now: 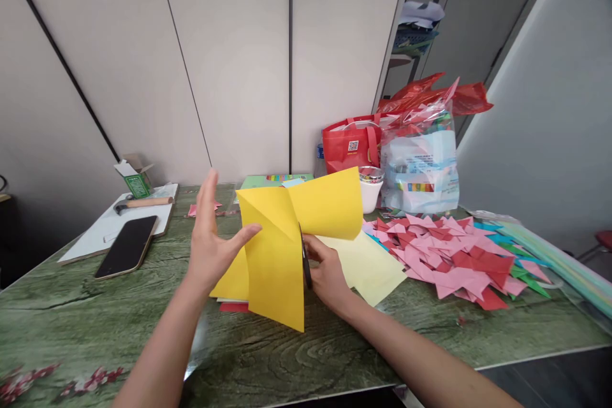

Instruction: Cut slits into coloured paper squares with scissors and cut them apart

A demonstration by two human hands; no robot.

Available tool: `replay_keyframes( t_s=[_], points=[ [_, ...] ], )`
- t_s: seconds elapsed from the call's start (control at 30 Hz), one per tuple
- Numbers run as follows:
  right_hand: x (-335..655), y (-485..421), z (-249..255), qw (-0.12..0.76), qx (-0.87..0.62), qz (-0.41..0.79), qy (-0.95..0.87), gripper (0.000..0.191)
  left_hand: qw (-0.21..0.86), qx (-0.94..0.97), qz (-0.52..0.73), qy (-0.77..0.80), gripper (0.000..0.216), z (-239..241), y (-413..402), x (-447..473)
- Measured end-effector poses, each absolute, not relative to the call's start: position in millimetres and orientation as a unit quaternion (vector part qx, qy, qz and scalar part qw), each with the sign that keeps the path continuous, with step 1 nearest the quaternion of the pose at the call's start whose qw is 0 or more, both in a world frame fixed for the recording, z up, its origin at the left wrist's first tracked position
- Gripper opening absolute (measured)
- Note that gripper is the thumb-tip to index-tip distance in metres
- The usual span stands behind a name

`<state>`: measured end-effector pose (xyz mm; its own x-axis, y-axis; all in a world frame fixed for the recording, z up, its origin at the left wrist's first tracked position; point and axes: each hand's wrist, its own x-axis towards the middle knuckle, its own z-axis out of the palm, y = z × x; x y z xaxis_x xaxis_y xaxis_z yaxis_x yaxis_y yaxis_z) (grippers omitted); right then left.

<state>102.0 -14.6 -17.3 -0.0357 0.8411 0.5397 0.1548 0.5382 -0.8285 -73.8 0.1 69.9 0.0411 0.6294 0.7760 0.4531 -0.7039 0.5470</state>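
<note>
The right hand point(329, 273) is gripping a pair of dark scissors point(306, 262), partly hidden by a sheet of yellow paper point(275, 255) that they are parting above the middle of the tabletop point(268, 366). One flap of the sheet is hanging down, while another is curving away to the right. The left hand point(209, 254) is holding nothing, its fingers spreading upward and its thumb overlapping the sheet's left side; whether it is touching, I cannot tell. A pale yellow sheet point(380, 268) is lying beyond the right hand, beside a pile of pink and red paper pieces point(444, 258). Behind the pile, a red bag point(338, 154) and a plastic bag point(423, 169) are standing. On the left, a phone point(127, 247) is resting near a hammer point(150, 202).
</note>
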Motion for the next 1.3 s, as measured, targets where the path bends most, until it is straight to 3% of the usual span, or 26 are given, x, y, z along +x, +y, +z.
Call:
replay_keyframes(
  t_s=[0.07,0.13,0.3,0.47,0.7,0.87,1.07,1.2,1.3],
  points=[
    [102,-15,-17,0.575,-0.376,0.290,-0.666,0.028,-0.031,0.801,0.476,0.363,0.074,93,1,-70],
    [101,-15,-17,0.570,-0.373,0.284,-0.675,0.024,-0.054,0.865,0.373,0.330,0.069,117,3,-64],
    [102,-17,-15,0.567,-0.371,0.270,-0.684,0.024,0.080,0.913,0.180,0.357,0.045,157,17,-52],
    [103,-19,-14,0.559,-0.371,0.278,-0.687,0.026,0.201,0.914,0.071,0.346,0.033,159,29,-44],
    [101,-16,-15,0.569,-0.362,0.356,-0.647,0.025,0.188,0.911,0.047,0.363,0.023,151,40,-39],
    [98,-17,-11,0.550,-0.296,0.477,-0.618,0.018,0.046,0.946,0.084,0.308,0.017,148,40,-33],
    [99,-16,-7,0.562,-0.289,0.517,-0.577,0.022,-0.099,0.940,0.099,0.312,0.022,139,36,-24],
    [100,-16,-6,0.569,-0.271,0.542,-0.556,0.021,-0.090,0.934,0.183,0.293,0.023,145,33,-23],
    [101,-16,-4,0.569,-0.283,0.534,-0.558,0.021,-0.082,0.911,0.305,0.267,0.044,149,31,-30]
  ],
)
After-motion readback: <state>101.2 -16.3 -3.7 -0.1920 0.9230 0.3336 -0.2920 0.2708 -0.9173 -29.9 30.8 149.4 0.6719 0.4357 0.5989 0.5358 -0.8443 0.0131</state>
